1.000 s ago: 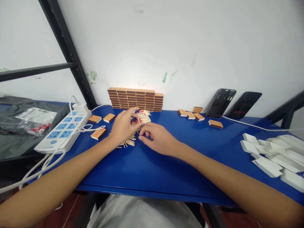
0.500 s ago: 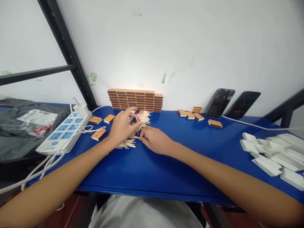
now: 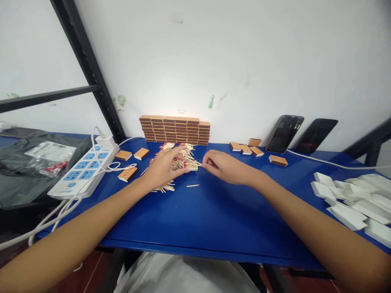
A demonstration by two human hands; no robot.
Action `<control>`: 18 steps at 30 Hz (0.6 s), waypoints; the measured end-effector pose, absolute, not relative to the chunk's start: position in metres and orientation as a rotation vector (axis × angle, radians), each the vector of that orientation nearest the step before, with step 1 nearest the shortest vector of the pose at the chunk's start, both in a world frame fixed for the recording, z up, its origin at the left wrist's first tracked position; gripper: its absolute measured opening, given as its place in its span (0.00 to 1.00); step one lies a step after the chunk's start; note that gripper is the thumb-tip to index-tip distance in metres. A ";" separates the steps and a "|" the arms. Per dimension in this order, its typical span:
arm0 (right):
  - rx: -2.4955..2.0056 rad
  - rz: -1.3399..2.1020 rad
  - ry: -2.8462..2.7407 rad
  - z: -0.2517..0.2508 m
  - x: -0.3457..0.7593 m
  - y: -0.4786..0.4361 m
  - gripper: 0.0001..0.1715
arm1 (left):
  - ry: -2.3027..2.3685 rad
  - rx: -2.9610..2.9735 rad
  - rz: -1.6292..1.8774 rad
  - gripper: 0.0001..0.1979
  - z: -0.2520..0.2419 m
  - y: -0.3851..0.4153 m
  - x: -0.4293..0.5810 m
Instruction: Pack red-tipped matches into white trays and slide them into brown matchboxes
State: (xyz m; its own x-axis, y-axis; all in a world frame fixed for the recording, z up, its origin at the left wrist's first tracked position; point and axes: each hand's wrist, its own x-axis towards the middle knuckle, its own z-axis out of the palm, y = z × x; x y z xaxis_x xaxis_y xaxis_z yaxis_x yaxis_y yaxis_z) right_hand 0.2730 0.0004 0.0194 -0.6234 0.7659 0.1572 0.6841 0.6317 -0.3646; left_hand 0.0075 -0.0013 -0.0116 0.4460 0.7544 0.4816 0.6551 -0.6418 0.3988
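Note:
My left hand grips a small white matchbox tray between thumb and fingers, low over the table. Red-headed matches lie inside it. To its right, my right hand pinches a thin pale match, whose far end reaches the tray. A heap of loose matches spreads under and around my left hand, which hides part of it. One single match lies apart on the blue table, in front of the tray.
Behind the heap, a stacked wall of matchboxes stands against the white wall. A power strip with white cables lies left, near several loose matchboxes. Two phones lean at right; white empty trays are piled far right.
My left hand has come nearer and lower with the tray. My right hand has moved right and away from me, now pinching a match at the tray. A single match now shows on the table.

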 end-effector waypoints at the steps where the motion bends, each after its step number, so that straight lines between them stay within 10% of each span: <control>1: -1.164 0.386 -2.563 0.018 0.273 0.001 0.08 | 1.221 2.544 0.949 0.38 -0.011 -0.003 0.008; 18: -1.200 0.357 -2.581 0.013 0.265 -0.004 0.07 | 1.104 2.509 0.922 0.40 -0.015 -0.005 0.010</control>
